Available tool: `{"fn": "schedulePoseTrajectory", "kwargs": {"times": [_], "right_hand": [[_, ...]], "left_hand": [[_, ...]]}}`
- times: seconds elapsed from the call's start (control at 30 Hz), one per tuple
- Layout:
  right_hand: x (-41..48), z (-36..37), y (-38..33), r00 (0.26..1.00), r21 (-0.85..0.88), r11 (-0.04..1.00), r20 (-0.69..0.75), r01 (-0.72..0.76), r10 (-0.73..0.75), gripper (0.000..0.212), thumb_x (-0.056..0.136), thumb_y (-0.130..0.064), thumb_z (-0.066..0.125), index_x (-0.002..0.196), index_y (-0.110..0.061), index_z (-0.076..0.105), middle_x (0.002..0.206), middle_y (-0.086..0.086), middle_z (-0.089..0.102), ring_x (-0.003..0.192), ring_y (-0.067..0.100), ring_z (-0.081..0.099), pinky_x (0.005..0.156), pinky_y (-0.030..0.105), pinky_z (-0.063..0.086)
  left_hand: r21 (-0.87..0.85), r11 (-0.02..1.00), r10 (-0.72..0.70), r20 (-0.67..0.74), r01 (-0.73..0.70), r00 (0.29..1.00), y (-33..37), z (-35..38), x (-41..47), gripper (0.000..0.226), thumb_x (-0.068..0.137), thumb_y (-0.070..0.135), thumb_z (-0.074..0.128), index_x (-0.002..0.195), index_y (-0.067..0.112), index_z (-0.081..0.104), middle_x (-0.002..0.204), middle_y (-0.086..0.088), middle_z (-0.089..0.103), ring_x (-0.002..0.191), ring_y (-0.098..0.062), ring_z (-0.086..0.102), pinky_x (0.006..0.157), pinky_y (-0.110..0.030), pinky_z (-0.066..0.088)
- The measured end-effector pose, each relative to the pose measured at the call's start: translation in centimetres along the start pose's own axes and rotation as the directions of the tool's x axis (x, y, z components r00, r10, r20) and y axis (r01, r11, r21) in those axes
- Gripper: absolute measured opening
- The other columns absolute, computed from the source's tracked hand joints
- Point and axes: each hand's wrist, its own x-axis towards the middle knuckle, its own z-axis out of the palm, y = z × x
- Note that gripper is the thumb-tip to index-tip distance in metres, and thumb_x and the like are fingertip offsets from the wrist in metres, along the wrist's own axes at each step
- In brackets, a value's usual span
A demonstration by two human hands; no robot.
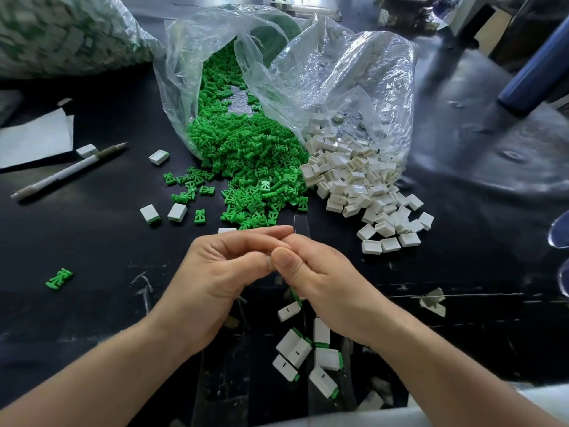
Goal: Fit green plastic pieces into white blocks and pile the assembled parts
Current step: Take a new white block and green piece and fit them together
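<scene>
Meeting over the near middle of the worktop (92,241), the left hand (221,272) and the right hand (326,282) curl toward each other with fingertips pressed together, the right thumb lying over the left fingers. Whatever they pinch is hidden, so I cannot tell if a piece is held. This looks like the fitting step, a green insert being pushed home into a block. The green plastic pieces (246,155) spill from a clear bag (184,72) toward the centre, the white blocks (363,186) from a second bag (354,72) just to their right. The assembled parts (308,349) lie loosely by the near edge, under the right wrist. Next likely calls for dropping a finished part there, then taking one piece from each heap.
</scene>
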Motion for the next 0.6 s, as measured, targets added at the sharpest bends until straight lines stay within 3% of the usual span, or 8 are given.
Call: {"fn": "schedulePoseTrajectory", "kwargs": {"times": [0.07, 0.17, 0.27, 0.33, 0.4, 0.5, 0.6], "right_hand": [[0.1, 0.0, 0.0, 1.000, 0.047, 0.999, 0.008, -0.005, 0.005, 0.025, 0.094, -0.041, 0.040, 0.073, -0.032, 0.052, 0.062, -0.028, 0.051, 0.061, -0.005, 0.045, 0.062, 0.021, 0.034], [0.2, -0.2, 0.0, 1.000, 0.125, 0.992, 0.010, -0.007, 0.006, 0.036, 0.088, -0.056, 0.036, 0.066, -0.033, 0.053, 0.057, -0.021, 0.049, 0.057, -0.003, 0.044, 0.060, 0.021, 0.034], [0.3, -0.6, -0.1, 1.000, 0.039, 0.999, -0.025, 0.017, -0.016, 0.047, 0.078, -0.066, 0.030, 0.061, -0.033, 0.058, 0.054, -0.016, 0.050, 0.054, -0.002, 0.045, 0.057, 0.019, 0.036], [0.4, -1.2, 0.0, 0.993, -0.053, 0.998, -0.115, 0.036, -0.042, 0.056, 0.078, -0.067, 0.030, 0.068, -0.023, 0.063, 0.053, -0.014, 0.049, 0.053, 0.000, 0.045, 0.053, 0.022, 0.036], [0.5, -2.2, 0.3, 0.966, -0.157, 0.987, -0.245, 0.042, -0.080, 0.048, 0.085, -0.056, 0.040, 0.077, -0.016, 0.065, 0.057, -0.013, 0.050, 0.055, 0.001, 0.047, 0.052, 0.020, 0.038], [1.0, -4.2, 1.3, 0.876, -0.337, 0.941, -0.459, -0.020, -0.146, 0.011, 0.086, -0.024, 0.061, 0.090, -0.017, 0.068, 0.075, -0.015, 0.055, 0.066, -0.002, 0.050, 0.065, 0.007, 0.040], [1.4, -6.0, 2.2, 0.779, -0.427, 0.892, -0.605, -0.148, -0.161, 0.015, 0.082, -0.011, 0.067, 0.097, -0.014, 0.069, 0.088, -0.006, 0.052, 0.075, 0.006, 0.053, 0.073, 0.008, 0.038]], "left_hand": [[-0.016, 1.000, -0.003, -0.005, 0.003, 1.000, 0.1, 0.0, 0.0, 0.015, 0.058, 0.004, 0.065, 0.066, 0.011, 0.075, 0.099, -0.005, 0.073, 0.088, -0.016, 0.069, 0.070, -0.019, 0.053], [-0.014, 1.000, -0.002, 0.003, 0.002, 1.000, 0.2, -0.1, 0.0, 0.018, 0.053, 0.009, 0.071, 0.070, 0.010, 0.075, 0.100, -0.007, 0.072, 0.086, -0.018, 0.070, 0.070, -0.021, 0.054], [-0.009, 1.000, -0.006, -0.024, 0.006, 1.000, 0.2, -0.2, 0.1, 0.016, 0.063, 0.009, 0.063, 0.073, 0.011, 0.076, 0.095, -0.007, 0.073, 0.081, -0.018, 0.070, 0.070, -0.024, 0.057], [0.023, 1.000, 0.012, -0.049, -0.011, 0.999, 0.2, -0.3, 0.1, 0.015, 0.065, 0.013, 0.063, 0.071, 0.017, 0.076, 0.089, -0.003, 0.074, 0.077, -0.012, 0.068, 0.067, -0.020, 0.055], [0.082, 0.996, 0.029, -0.052, -0.025, 0.998, 0.4, -0.3, 0.0, 0.013, 0.065, 0.015, 0.067, 0.072, 0.020, 0.077, 0.076, 0.000, 0.073, 0.065, -0.006, 0.064, 0.058, -0.015, 0.051], [0.193, 0.981, 0.028, -0.004, -0.027, 1.000, 0.5, 0.1, -0.4, 0.018, 0.060, 0.020, 0.082, 0.077, 0.020, 0.076, 0.065, 0.003, 0.070, 0.053, -0.001, 0.059, 0.050, -0.013, 0.046], [0.208, 0.978, -0.012, 0.031, 0.005, 0.999, 0.4, 0.3, -0.7, 0.031, 0.052, 0.029, 0.073, 0.082, 0.020, 0.075, 0.066, 0.000, 0.071, 0.055, -0.003, 0.062, 0.049, -0.013, 0.046]]}}
